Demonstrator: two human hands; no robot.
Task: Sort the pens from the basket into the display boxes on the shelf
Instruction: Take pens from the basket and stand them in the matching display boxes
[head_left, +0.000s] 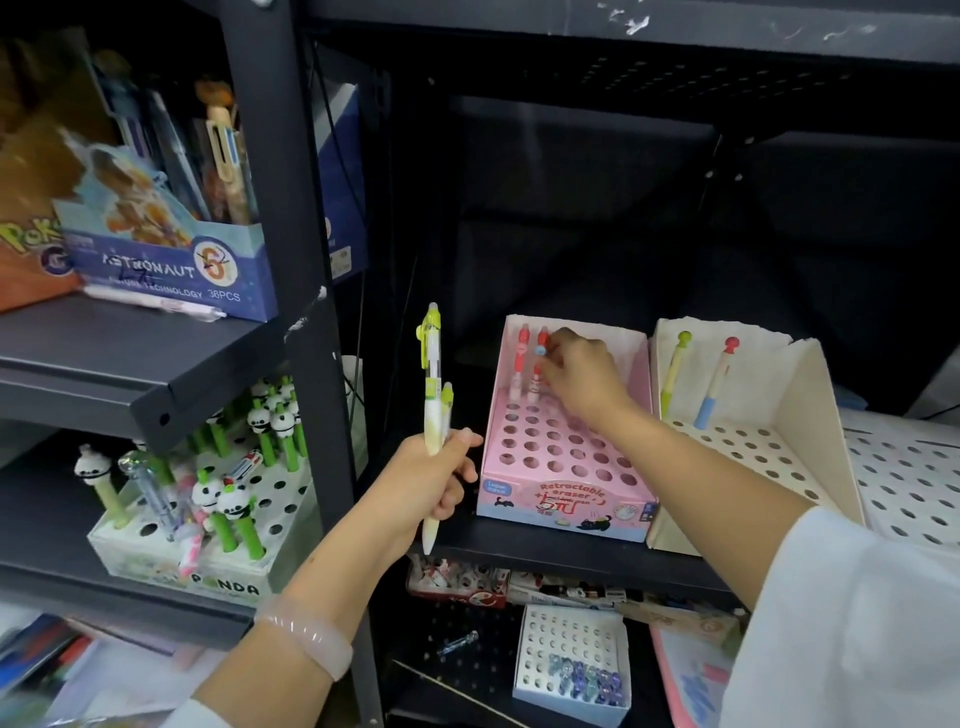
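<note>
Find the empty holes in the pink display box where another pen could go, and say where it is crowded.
The pink display box has free holes across its middle and front rows, between the right hand and the printed front panel. The back left corner is crowded: red pens stand there, with the right hand at them.

The right hand pinches a red pen at the back of the pink display box; left of that box, the left hand grips two green pens.
</note>
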